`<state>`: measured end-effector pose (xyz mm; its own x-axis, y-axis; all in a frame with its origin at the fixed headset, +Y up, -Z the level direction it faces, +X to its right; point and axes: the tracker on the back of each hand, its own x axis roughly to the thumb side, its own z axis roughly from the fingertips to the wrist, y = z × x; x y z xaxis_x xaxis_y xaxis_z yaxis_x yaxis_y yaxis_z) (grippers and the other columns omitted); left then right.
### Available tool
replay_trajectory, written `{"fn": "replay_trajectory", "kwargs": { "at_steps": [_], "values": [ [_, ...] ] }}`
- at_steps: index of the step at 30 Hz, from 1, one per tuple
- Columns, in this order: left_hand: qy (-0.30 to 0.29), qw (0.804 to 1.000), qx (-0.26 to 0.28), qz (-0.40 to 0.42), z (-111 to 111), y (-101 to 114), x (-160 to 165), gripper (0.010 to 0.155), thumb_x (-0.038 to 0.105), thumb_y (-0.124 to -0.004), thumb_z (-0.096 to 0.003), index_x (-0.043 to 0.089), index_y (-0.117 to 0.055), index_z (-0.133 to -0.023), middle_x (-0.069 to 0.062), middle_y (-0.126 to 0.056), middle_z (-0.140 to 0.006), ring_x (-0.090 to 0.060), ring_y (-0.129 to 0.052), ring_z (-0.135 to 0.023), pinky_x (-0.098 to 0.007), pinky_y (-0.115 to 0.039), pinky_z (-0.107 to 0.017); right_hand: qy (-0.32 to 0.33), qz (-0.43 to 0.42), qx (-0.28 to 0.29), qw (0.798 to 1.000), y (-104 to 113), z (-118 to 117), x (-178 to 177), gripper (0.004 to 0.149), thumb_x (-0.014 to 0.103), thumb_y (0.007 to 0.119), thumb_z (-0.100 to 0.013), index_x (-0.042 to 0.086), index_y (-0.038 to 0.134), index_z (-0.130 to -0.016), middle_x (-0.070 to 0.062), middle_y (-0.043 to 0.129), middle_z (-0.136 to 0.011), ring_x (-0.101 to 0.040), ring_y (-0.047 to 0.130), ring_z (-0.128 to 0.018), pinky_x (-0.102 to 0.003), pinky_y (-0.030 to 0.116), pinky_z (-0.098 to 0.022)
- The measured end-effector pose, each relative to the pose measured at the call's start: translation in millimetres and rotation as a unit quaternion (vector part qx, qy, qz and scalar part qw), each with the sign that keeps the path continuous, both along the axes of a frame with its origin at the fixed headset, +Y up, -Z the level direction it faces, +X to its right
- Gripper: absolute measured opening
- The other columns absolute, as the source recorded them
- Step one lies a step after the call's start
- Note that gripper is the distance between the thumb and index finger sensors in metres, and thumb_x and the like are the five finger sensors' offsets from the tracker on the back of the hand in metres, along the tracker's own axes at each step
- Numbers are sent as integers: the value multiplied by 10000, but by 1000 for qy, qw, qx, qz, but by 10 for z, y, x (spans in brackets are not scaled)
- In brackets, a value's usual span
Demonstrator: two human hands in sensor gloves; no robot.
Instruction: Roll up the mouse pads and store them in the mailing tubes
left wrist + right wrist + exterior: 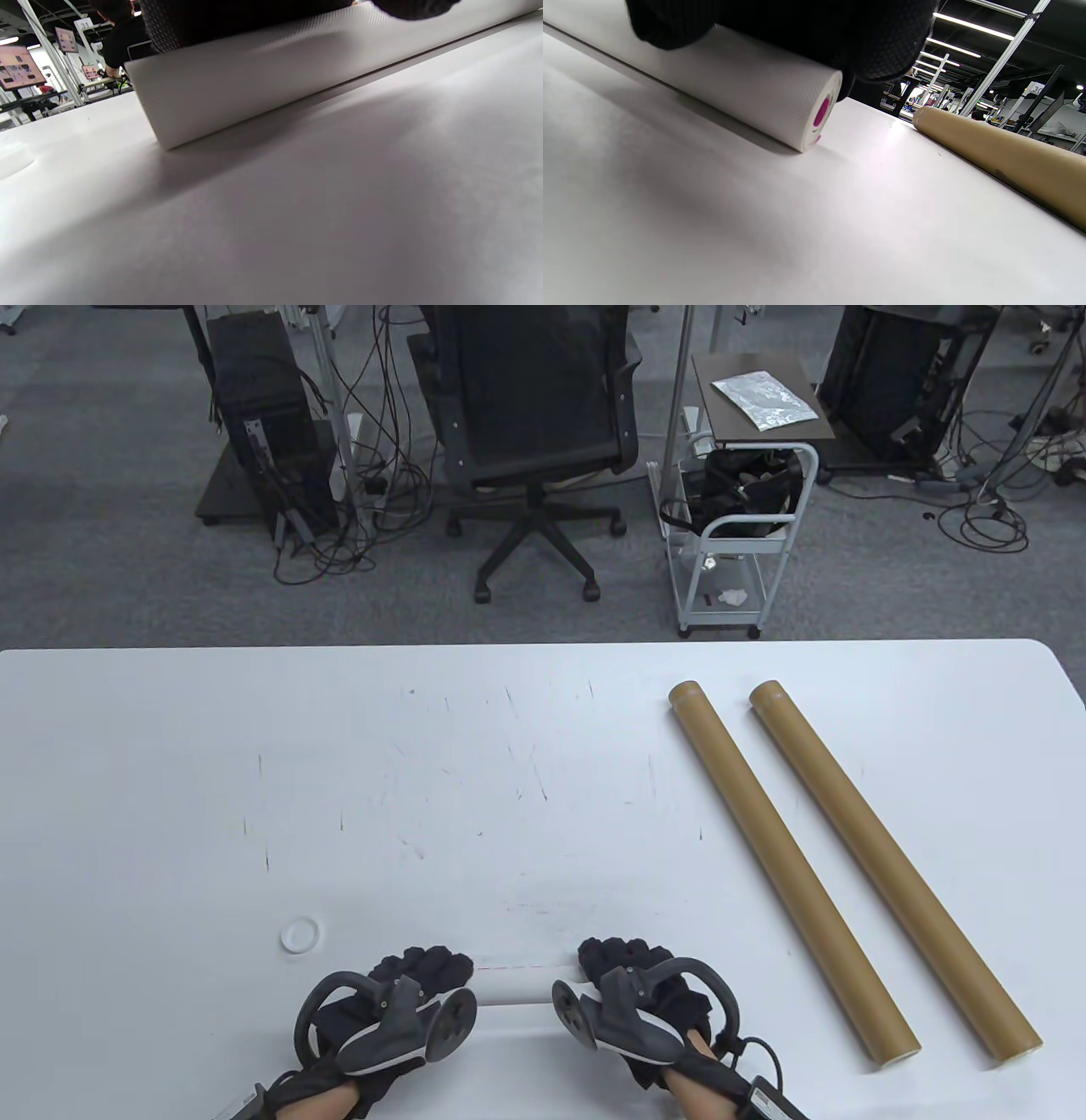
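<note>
Both hands — left hand (407, 984), right hand (632, 980) — curl over the rolled white mouse pad (517, 987), gripping its ends; its long axis runs hand to hand. No legible writing. Two mailing tubes (789, 869) lie right of the right hand, angled away.

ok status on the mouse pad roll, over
Left hand and right hand on rolled mouse pad. Two mailing tubes lying right. White cap off left, nothing blocking.
</note>
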<state>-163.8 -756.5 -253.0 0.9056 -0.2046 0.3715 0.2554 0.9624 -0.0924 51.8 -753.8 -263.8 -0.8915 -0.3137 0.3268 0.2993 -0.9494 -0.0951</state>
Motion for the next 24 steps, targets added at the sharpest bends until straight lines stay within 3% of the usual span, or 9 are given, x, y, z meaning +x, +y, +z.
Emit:
{"fn": "replay_trajectory", "kwargs": {
  "at_steps": [5, 10, 15, 20, 24],
  "values": [
    [8, 1000, -9, 0, -20, -17, 2, 668, 527, -644, -399, 340, -543, -1033, 45, -653, -1096, -195, -740, -1030, -356, -700, -759, -6, -1, 1, 1000, -15, -24, 0, 585, 406, 715, -385, 276, 645, -950, 26, 781, -941, -226, 836, -821, -381, 755, -591],
    [4, 998, 59, -37, -19, -33, 30, 577, 503, -684, -411, 404, -601, -973, 134, -769, -1003, -103, -859, -934, -287, -775, -701, -10, -10, -4, 1000, 10, -43, -2, 570, 406, 754, -365, 285, 687, -917, 36, 815, -903, -221, 861, -783, -380, 760, -579],
    [6, 1000, 17, -10, -38, 15, 16, 553, 476, -705, -383, 402, -683, -930, 132, -850, -932, -109, -926, -857, -292, -813, -646, 9, -11, -28, 1000, 16, -15, -2, 562, 400, 737, -362, 282, 703, -910, 32, 835, -884, -219, 875, -763, -382, 763, -577],
    [3, 1000, 19, -23, -22, -18, 27, 563, 455, -660, -404, 384, -646, -962, 111, -808, -977, -134, -894, -896, -304, -795, -669, 11, -3, -25, 1000, -5, -8, -16, 560, 366, 685, -379, 270, 683, -932, 15, 812, -913, -235, 857, -792, -392, 758, -585],
    [-21, 996, 85, -29, 27, 40, 5, 591, 503, -701, -396, 482, -565, -972, 181, -711, -1044, -86, -811, -979, -301, -771, -713, 11, -2, -27, 1000, -10, -8, -17, 567, 346, 652, -388, 261, 665, -948, 9, 800, -930, -242, 842, -811, -400, 747, -597]
  ]
}}
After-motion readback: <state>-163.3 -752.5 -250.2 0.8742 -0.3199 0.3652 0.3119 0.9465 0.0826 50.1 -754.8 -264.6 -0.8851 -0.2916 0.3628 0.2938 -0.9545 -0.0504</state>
